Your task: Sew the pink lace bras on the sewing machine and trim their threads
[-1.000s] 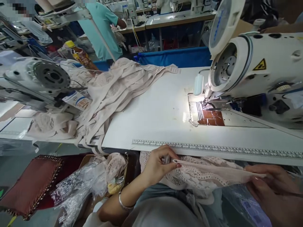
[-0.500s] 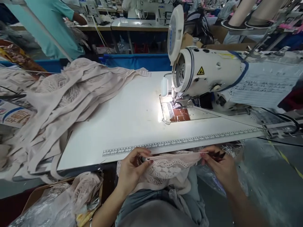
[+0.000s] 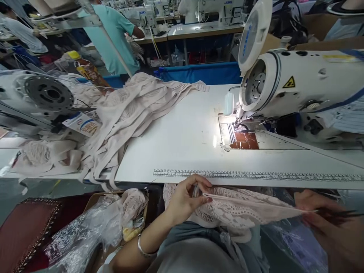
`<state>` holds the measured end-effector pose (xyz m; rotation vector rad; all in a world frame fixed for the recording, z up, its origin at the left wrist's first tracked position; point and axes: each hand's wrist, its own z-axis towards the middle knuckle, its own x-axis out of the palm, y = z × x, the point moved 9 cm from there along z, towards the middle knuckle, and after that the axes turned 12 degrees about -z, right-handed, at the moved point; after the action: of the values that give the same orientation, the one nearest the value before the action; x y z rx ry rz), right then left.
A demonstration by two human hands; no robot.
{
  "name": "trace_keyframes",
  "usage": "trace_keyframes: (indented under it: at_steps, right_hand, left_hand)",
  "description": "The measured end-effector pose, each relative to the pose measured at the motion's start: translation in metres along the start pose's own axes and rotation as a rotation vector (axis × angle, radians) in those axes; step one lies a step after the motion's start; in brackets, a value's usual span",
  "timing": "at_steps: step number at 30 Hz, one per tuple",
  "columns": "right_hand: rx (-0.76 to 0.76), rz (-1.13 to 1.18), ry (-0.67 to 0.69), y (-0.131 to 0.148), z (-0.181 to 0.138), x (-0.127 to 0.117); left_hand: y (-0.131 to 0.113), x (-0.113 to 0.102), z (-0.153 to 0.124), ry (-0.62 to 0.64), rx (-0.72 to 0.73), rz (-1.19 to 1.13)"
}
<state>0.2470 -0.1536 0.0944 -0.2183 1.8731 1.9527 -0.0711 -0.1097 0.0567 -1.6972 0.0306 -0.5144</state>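
Note:
A pale pink lace bra lies over my lap, its upper edge pulled taut between my hands just below the table's front edge. My left hand pinches one end of that edge between thumb and forefinger. At the other end, my right hand grips the fabric; it is blurred by motion. A dark, thin, pointed tool also shows in the right hand, too smeared to name. Beyond the hands, the white sewing machine stands on the table, its lamp lit over the needle area.
A heap of pink bras covers the table's left part. A printed ruler runs along the front edge. At left are another machine, a bottle and a box with plastic bags. A person in turquoise stands beyond.
My right hand has moved right, stretching the bra's edge longer and tauter. My left hand keeps its pinch. The view has swung left, bringing the left machine into sight.

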Motion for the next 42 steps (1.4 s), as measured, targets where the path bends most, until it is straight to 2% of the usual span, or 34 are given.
trace_keyframes:
  at_steps: [2,4,5,6,8,11,17,25,27,31,33,37,42]
  right_hand:
    - [-0.014,0.022,0.139,0.019,-0.001,0.013]
    - [-0.012,-0.072,0.322,0.037,-0.007,0.037]
    - [-0.022,-0.141,0.408,0.046,-0.011,0.051]
    - [-0.022,-0.216,0.455,0.052,-0.013,0.063]
    - [-0.052,-0.318,0.503,0.062,-0.014,0.080]
    - [-0.075,-0.390,0.507,0.067,-0.011,0.088]
    - [-0.028,-0.418,0.410,0.064,-0.001,0.074]
    - [-0.052,-0.398,0.366,0.063,-0.004,0.078]
    - [-0.039,-0.365,0.354,0.060,-0.004,0.074]
    - [0.003,-0.238,0.303,0.048,-0.003,0.062]
    - [-0.017,-0.244,0.284,0.043,-0.003,0.059]
    - [-0.052,-0.343,0.298,0.037,-0.008,0.063]
    - [-0.040,-0.367,0.446,0.037,-0.011,0.077]
  left_hand:
    - [-0.002,0.027,0.000,0.266,-0.072,0.077]
    - [-0.008,0.061,-0.004,0.549,-0.038,0.154]
    - [-0.012,0.076,-0.005,0.631,0.011,0.177]
    - [-0.015,0.087,-0.004,0.648,0.065,0.188]
    - [-0.014,0.097,0.003,0.525,0.130,0.182]
    - [-0.002,0.101,0.009,0.323,0.134,0.182]
    - [-0.002,0.106,0.009,0.267,0.272,0.280]
    - [-0.004,0.106,0.017,0.217,0.392,0.296]
    - [0.001,0.103,0.020,0.193,0.320,0.233]
    - [0.026,0.096,0.024,0.143,-0.007,0.019]
    - [0.032,0.094,0.024,0.119,-0.112,-0.044]
    - [0.036,0.094,0.024,0.100,-0.213,-0.149]
    - [0.030,0.096,0.027,0.106,-0.193,-0.197]
